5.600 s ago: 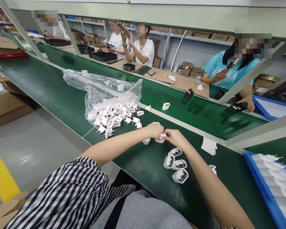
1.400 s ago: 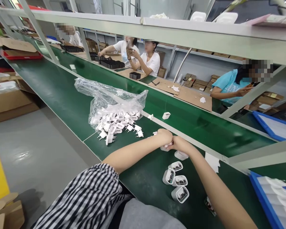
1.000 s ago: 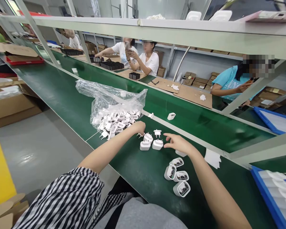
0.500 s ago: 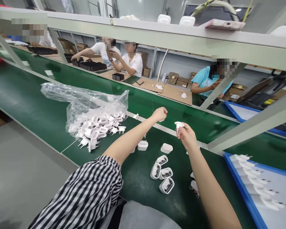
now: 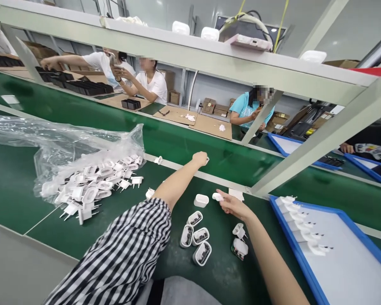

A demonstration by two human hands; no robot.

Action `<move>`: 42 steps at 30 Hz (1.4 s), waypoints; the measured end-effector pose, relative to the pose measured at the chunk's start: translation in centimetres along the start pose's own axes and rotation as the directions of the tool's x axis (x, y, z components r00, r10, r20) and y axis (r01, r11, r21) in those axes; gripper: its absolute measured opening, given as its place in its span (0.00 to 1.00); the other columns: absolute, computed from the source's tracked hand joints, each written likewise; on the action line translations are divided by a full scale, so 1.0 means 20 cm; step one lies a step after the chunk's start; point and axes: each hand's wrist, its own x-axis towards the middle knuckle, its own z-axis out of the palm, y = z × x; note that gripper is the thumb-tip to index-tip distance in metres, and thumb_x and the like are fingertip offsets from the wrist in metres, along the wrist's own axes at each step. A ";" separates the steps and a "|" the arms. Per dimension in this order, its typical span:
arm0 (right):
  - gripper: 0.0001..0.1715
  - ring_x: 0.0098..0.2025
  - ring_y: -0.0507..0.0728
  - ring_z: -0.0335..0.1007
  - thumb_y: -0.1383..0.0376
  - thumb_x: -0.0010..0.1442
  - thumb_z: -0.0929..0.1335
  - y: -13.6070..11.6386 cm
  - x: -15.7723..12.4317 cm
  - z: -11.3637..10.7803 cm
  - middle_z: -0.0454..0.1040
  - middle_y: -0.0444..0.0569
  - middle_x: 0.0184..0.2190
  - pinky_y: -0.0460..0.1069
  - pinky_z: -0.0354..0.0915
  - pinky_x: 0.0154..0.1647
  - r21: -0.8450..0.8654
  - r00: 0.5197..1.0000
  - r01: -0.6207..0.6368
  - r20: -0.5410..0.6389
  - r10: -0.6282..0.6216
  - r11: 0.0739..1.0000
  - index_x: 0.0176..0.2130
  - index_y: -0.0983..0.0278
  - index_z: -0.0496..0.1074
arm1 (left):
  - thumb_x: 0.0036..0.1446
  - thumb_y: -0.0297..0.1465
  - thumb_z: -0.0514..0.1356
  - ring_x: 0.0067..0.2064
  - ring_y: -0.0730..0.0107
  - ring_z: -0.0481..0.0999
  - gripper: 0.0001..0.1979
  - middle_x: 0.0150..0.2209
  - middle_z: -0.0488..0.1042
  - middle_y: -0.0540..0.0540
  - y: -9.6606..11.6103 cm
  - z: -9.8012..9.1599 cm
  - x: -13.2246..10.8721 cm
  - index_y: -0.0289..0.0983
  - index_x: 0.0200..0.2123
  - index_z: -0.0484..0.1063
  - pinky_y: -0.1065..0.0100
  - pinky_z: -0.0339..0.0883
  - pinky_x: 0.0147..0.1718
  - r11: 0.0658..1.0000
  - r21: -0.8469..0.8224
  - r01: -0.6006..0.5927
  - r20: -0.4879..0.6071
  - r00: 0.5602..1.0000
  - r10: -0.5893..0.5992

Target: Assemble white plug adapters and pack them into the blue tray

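Observation:
My left hand [image 5: 200, 159] is closed, stretched out over the green belt at the far table edge; a sliver of something white shows by its fingertips, too little to name. Between the thumb and fingers of my right hand [image 5: 236, 206] is a white plug cover [image 5: 217, 196], just right of a standing white oval charger housing [image 5: 201, 201]. Several open housings [image 5: 200, 236] with circuit parts inside cluster nearer to me. Left of my right forearm lie a loose plug cover [image 5: 239, 231] with pins and a charger body with bare circuitry [image 5: 240, 248].
On the left, a clear plastic bag [image 5: 57, 148] spills a pile of plug covers [image 5: 104, 185]. A blue-rimmed tray [image 5: 300, 258] with a row of white pieces stands at right. A slanted shelf post [image 5: 305, 144] rises beyond. Several co-workers sit across the belt.
My view has turned right, so the scene sits further left. My right hand has lowered the plug cover beside the standing housing. My left hand stays closed over the belt.

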 end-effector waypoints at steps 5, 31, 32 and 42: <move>0.23 0.24 0.52 0.62 0.67 0.39 0.66 0.03 0.07 0.04 0.68 0.43 0.20 0.48 0.59 0.28 -0.476 0.981 0.065 -0.129 -0.143 0.877 0.39 0.63 0.68 | 0.40 0.25 0.58 0.42 0.60 0.65 0.18 0.40 0.67 0.43 0.03 -0.20 -0.22 0.35 0.39 0.64 0.67 0.59 0.38 0.989 0.114 -0.092 -0.022 0.995 0.095; 0.09 0.32 0.52 0.66 0.67 0.49 0.62 -0.26 -0.16 0.67 0.68 0.46 0.34 0.47 0.61 0.29 -0.725 0.873 0.454 0.245 -0.423 0.518 0.32 0.62 0.70 | 0.43 0.32 0.56 0.38 0.70 0.69 0.17 0.39 0.69 0.46 -0.52 0.37 -1.16 0.35 0.40 0.64 0.70 0.65 0.35 0.903 -0.426 -0.054 -0.278 0.958 -0.074; 0.10 0.33 0.52 0.66 0.66 0.49 0.62 -0.26 -0.16 0.68 0.68 0.46 0.34 0.46 0.61 0.29 -0.741 0.872 0.454 0.253 -0.420 0.495 0.33 0.62 0.69 | 0.44 0.32 0.56 0.38 0.70 0.69 0.17 0.39 0.69 0.47 -0.52 0.37 -1.16 0.35 0.40 0.65 0.70 0.65 0.35 0.910 -0.412 -0.054 -0.284 0.956 -0.072; 0.09 0.33 0.53 0.67 0.69 0.48 0.64 -0.30 -0.12 0.67 0.69 0.47 0.35 0.46 0.62 0.31 -0.787 0.872 0.478 0.371 -0.319 0.390 0.33 0.63 0.69 | 0.49 0.35 0.52 0.39 0.64 0.69 0.19 0.40 0.69 0.41 -0.48 0.28 -1.17 0.32 0.44 0.62 0.68 0.63 0.35 0.998 0.036 -0.047 -0.143 0.988 0.052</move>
